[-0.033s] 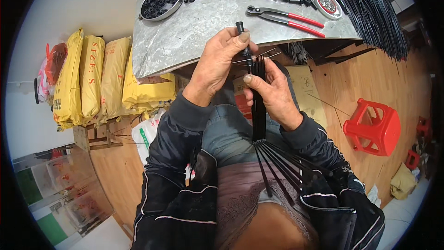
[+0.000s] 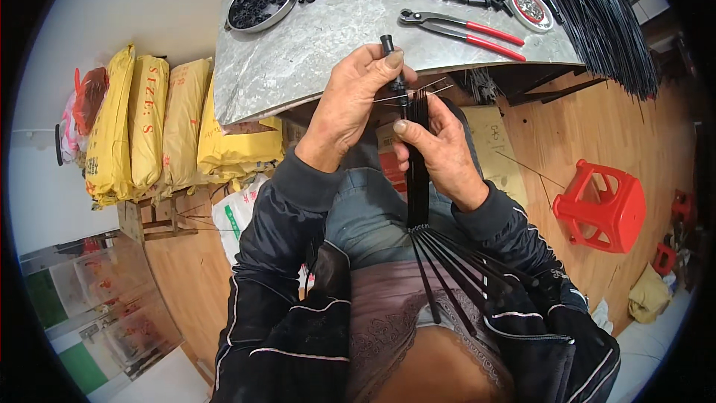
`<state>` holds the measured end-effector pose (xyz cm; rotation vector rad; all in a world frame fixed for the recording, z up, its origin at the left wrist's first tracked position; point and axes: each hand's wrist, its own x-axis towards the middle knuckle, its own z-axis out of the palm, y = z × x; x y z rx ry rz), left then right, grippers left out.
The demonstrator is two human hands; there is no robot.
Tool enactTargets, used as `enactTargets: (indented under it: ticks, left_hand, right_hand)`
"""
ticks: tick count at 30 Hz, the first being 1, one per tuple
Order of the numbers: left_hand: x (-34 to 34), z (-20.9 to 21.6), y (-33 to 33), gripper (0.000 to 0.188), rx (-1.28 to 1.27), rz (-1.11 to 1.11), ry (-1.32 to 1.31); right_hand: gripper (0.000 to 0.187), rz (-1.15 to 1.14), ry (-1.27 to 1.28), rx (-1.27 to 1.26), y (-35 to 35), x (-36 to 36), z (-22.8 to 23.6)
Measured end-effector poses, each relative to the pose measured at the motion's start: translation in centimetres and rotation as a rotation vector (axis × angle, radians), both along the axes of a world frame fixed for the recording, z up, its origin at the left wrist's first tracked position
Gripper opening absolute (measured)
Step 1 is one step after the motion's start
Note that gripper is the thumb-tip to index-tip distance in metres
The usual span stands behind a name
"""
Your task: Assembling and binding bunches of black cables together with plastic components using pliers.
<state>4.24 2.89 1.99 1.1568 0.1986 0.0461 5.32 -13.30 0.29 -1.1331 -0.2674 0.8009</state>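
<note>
My left hand (image 2: 348, 101) is closed around a black plastic tubular piece (image 2: 387, 45), its flared end sticking up past the thumb. Just below, my right hand (image 2: 446, 157) grips a flat bundle of thin black ribs (image 2: 418, 198), which looks like part of an umbrella frame. The ribs hang over my lap, and their lower ends fan out toward my right sleeve. A thin wire (image 2: 440, 86) runs crosswise between the hands, near the ribs' top ends. Several fingertips are hidden behind the pieces.
Red-handled pincers (image 2: 477, 36) lie on the grey table (image 2: 328, 37). Around them are a round tin of black rings (image 2: 261, 1), a small dish of metal bits (image 2: 531, 9) and long black rods (image 2: 597, 15). Yellow sacks (image 2: 149, 127) stand left, a red stool (image 2: 600, 205) right.
</note>
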Motion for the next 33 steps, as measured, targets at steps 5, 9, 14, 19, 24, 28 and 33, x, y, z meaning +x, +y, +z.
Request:
enactTargets:
  ticks: [5,9,14,19,24,28,33]
  left_hand:
    - [-0.2,0.1,0.2,0.034,-0.032,0.014,0.002]
    - [-0.4,-0.3,0.4,0.036,0.024,0.022,-0.01]
    - [-0.7,-0.4,0.7,0.034,0.052,0.01,-0.024]
    - [-0.7,0.3,0.2,0.035,-0.029,-0.025,-0.02]
    - [-0.5,0.6,-0.3,0.036,0.204,0.034,0.022]
    - [-0.2,-0.4,0.4,0.04,0.014,-0.011,-0.009]
    - [-0.2,-0.3,0.6,0.042,0.013,-0.014,-0.062]
  right_hand:
    - [0.022,-0.024,0.018,0.008,0.4,-0.1,-0.1]
    - [0.02,-0.007,0.008,0.008,0.4,-0.2,-0.2]
    - [0.019,0.006,0.014,-0.002,0.5,-0.3,-0.1]
    - [0.017,0.005,-0.002,-0.043,0.3,-0.1,-0.3]
    - [0.017,0.007,-0.011,-0.036,0.5,-0.1,-0.2]
    - [0.016,0.021,-0.005,-0.004,0.4,-0.1,-0.4]
    - [0.015,0.017,-0.004,-0.024,0.3,0.0,-0.6]
